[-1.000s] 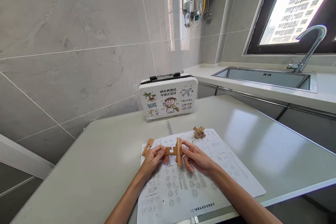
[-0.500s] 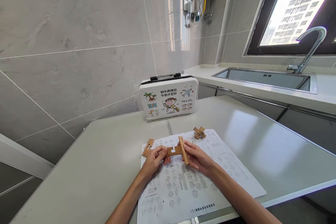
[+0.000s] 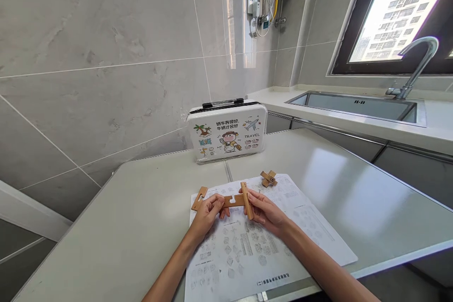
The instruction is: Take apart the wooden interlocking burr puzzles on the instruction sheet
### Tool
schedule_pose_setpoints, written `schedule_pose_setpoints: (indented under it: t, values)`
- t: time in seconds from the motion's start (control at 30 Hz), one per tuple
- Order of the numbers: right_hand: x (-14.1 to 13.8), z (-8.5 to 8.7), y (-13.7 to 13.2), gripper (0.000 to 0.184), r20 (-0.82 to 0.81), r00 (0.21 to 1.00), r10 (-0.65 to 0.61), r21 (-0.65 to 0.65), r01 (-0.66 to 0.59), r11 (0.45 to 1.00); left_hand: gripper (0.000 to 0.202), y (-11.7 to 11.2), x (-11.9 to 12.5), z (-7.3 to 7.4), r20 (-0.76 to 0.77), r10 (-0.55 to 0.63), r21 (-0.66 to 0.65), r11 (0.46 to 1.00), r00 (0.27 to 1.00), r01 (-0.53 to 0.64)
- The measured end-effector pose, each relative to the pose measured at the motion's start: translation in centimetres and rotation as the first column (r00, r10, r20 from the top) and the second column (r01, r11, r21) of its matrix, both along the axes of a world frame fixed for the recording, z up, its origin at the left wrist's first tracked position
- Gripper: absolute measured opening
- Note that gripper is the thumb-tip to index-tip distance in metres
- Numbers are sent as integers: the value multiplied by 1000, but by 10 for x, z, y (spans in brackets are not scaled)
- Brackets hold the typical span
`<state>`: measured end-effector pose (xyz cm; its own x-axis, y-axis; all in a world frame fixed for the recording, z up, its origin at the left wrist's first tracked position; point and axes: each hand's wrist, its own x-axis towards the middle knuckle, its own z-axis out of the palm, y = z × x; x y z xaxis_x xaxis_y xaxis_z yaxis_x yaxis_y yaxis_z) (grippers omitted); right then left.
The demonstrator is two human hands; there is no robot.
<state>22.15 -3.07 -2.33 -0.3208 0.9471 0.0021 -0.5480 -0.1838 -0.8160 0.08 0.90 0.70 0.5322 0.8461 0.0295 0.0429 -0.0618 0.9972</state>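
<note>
My left hand (image 3: 207, 214) pinches the left end of a flat notched wooden piece (image 3: 232, 201) held just above a printed instruction sheet (image 3: 262, 240). My right hand (image 3: 266, 211) grips a second wooden bar (image 3: 247, 200) that crosses the right end of that piece at a slight tilt. The two pieces are joined into a cross shape between my hands. A loose notched wooden piece (image 3: 199, 198) lies on the sheet's left corner, close to my left hand. A small assembled wooden cross (image 3: 269, 178) rests on the sheet beyond my right hand.
A white case with cartoon travel prints (image 3: 227, 132) stands upright at the table's (image 3: 123, 226) far edge against the tiled wall. To the right, a counter holds a steel sink (image 3: 357, 104) with a curved tap (image 3: 417, 63) under a window.
The bar in my right hand has tilted from upright to leaning, its lower end swinging right. Both hands stay in much the same place.
</note>
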Motion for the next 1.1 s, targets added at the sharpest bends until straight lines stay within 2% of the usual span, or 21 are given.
schedule_pose_setpoints:
  t: [0.2, 0.4, 0.6, 0.77, 0.93, 1.03, 1.1]
  values:
    - [0, 5, -1, 46, -12, 1000, 16, -26, -16, 1000, 45, 3, -3, -4, -5, 30, 8, 1000, 1000, -30]
    - [0, 5, -3, 44, 31, 999, -14, 16, 13, 1000, 45, 5, -2, -8, -11, 29, 7, 1000, 1000, -29]
    - [0, 0, 2, 48, 33, 992, -126, -7, 126, 992, 45, 4, 0, -9, -18, 32, 19, 999, 999, -32]
    - [-2, 1, 4, 42, 27, 988, -152, -18, 152, 988, 45, 3, 2, -8, -25, 45, 41, 998, 999, -44]
    - [-4, 5, 0, 52, 122, 970, -211, 60, 205, 977, 44, 2, 2, -4, -38, 63, 78, 995, 997, -60]
    - [-3, 4, 1, 56, 142, 967, -213, 24, 211, 977, 44, 1, 1, -1, -49, 68, 99, 993, 997, -63]
    - [-1, 3, 3, 58, 178, 949, -260, 4, 264, 965, 43, 1, 1, 0, -57, 93, 116, 989, 994, -86]
